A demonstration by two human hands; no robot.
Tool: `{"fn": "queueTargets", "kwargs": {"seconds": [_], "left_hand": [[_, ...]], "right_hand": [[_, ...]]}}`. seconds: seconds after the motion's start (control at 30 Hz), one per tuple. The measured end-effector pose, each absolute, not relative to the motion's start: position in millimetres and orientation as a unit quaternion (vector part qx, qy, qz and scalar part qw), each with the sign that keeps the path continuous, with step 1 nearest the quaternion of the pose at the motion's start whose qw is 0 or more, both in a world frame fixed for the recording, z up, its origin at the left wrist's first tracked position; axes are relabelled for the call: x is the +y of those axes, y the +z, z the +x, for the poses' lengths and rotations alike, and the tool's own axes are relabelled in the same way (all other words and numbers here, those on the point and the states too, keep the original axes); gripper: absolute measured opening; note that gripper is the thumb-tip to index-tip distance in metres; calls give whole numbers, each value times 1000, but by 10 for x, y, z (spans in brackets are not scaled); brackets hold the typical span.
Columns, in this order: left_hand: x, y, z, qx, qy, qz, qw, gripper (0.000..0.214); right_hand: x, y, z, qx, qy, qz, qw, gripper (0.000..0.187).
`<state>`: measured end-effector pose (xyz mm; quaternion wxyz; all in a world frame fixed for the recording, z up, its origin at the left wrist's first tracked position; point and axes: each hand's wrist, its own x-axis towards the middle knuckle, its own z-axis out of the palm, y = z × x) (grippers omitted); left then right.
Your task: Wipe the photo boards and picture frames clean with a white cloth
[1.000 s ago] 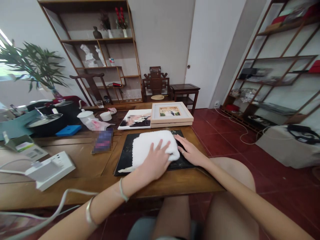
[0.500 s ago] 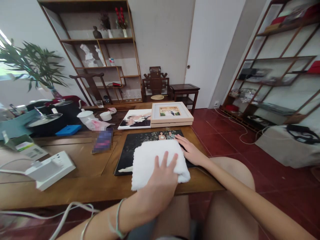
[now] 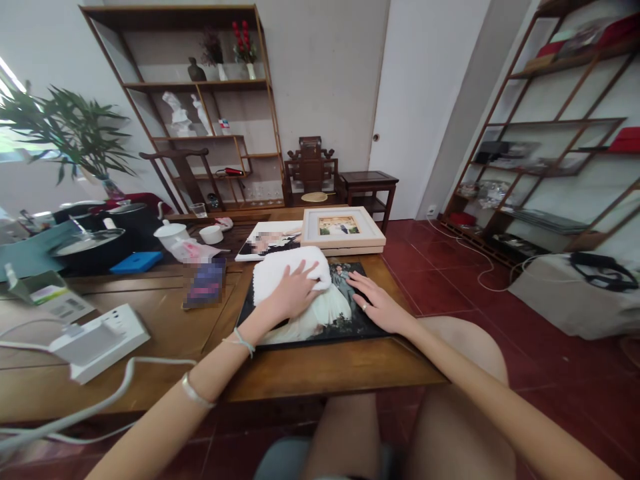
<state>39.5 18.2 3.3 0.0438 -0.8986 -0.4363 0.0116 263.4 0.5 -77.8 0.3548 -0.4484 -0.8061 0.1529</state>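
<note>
A folded white towel lies over the upper left of a dark photo panel with a wedding picture on it. My left hand grips the towel by its right side, fingers spread over the top and the thumb at the fold. Against the panel's right part rests my right hand, flat with its fingers stretched out and holding nothing. The pale dress in the picture shows below the towel; the panel's upper left is covered.
Behind the panel are a light wooden picture frame and a white-edged photo print. To the left on the wooden table stand a white power strip, a blue box, a white teapot and a black pot.
My left hand has slid the towel away from me and to the left across the panel, uncovering the dress. My right hand stays at the right side.
</note>
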Motion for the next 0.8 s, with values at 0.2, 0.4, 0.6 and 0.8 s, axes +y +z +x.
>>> {"fn": "queueTargets", "kwargs": {"seconds": [0.2,0.4,0.6,0.8], "left_hand": [[-546,73,541,-384,68,-919,50,32],[-1109,95,601,-295,117,-948,-2,21],[-585,150,461,-361,72,-930,5,28],[205,-28,118,-420,-6,-907,42,32]], "right_hand": [[3,-777,2635,-807,155,-450,349,42],[-5,-761,2653,-808,169,-442,350,42],[-2,-757,2642,-808,166,-450,343,42],[-4,-756,2637,-803,168,-454,347,42]]}}
